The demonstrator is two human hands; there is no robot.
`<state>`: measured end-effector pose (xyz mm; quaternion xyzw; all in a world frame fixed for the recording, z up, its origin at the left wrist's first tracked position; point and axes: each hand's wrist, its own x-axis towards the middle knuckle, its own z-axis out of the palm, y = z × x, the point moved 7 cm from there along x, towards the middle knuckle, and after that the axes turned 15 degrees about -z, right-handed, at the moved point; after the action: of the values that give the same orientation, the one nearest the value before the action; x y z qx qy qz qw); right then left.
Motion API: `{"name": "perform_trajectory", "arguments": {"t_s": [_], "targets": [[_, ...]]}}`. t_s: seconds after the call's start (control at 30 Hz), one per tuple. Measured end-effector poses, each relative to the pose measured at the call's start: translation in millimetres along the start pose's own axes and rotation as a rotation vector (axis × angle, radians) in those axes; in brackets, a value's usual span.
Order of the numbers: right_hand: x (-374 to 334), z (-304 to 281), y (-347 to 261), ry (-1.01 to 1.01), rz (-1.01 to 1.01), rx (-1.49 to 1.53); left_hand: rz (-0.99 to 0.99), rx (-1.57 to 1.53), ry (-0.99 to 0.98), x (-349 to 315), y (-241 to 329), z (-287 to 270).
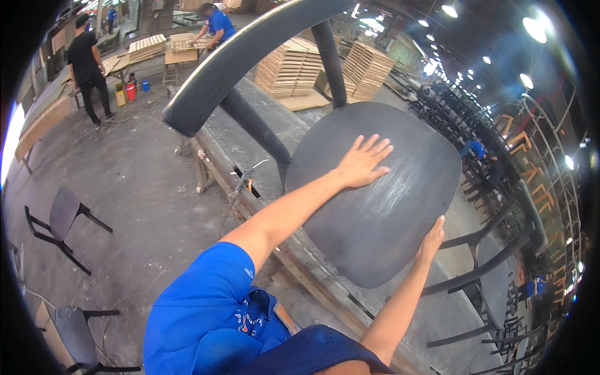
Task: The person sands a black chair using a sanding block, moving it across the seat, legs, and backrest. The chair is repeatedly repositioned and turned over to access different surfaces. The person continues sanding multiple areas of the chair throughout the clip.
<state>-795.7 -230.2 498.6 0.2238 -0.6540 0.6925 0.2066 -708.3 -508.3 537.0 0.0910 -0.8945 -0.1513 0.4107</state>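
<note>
A black wooden chair stands on a grey workbench [281,131] before me, its round seat [400,219] facing up and its curved backrest [250,50] rising at the far left. My left hand [365,164] lies flat on the seat with its fingers spread and nothing in it. Pale scuffs show on the seat beside that hand. At the seat's right edge my right hand [431,239] grips the rim; its fingers are partly hidden beneath the edge.
Close by on the right sits another black chair [494,275]. Two more chairs [62,215] lie on the floor at left. Stacked wooden slats [294,69] stand behind the bench. Two people [87,59] work at the far left, near a red fire extinguisher [130,91].
</note>
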Motion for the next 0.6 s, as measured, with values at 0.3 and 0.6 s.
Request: {"name": "perform_trajectory", "arguments": {"t_s": [0.3, 0.6], "targets": [[32, 38, 35, -0.132, 0.154, 0.340, -0.228, 0.213, -0.128, -77, -111, -59], [34, 63, 28, -0.184, 0.182, 0.364, -0.086, 0.865, 0.710, -78, -46, -226]]}}
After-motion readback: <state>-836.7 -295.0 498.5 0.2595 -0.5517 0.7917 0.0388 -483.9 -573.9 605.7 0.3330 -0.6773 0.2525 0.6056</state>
